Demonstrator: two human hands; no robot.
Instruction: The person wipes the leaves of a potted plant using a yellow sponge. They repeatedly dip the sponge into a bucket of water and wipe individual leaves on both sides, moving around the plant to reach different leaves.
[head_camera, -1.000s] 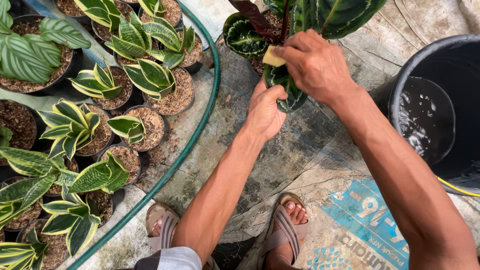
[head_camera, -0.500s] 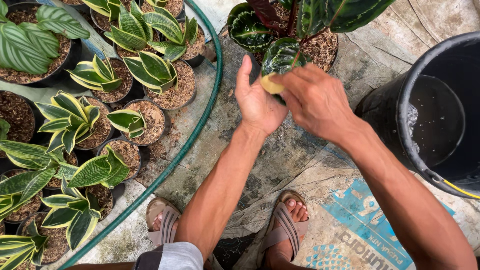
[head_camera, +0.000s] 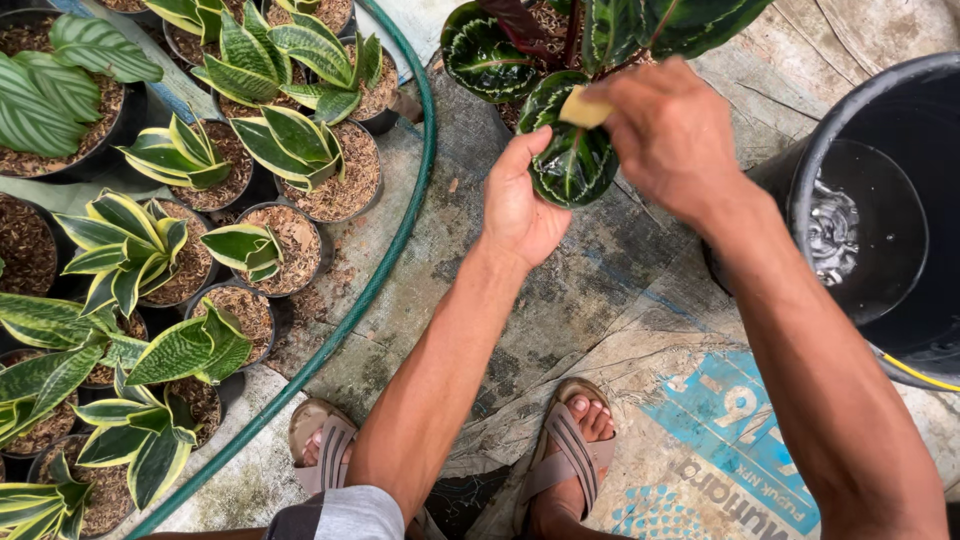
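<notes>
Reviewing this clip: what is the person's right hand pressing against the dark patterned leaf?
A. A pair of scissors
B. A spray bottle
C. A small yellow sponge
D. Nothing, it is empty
C: the right hand pinches a small yellow sponge against the dark patterned leaf, while the left hand cups that leaf from beneath.

Potted plants crowd the ground's left edge behind a hose; a bucket, apparently holding water, stands at its right edge.
</notes>
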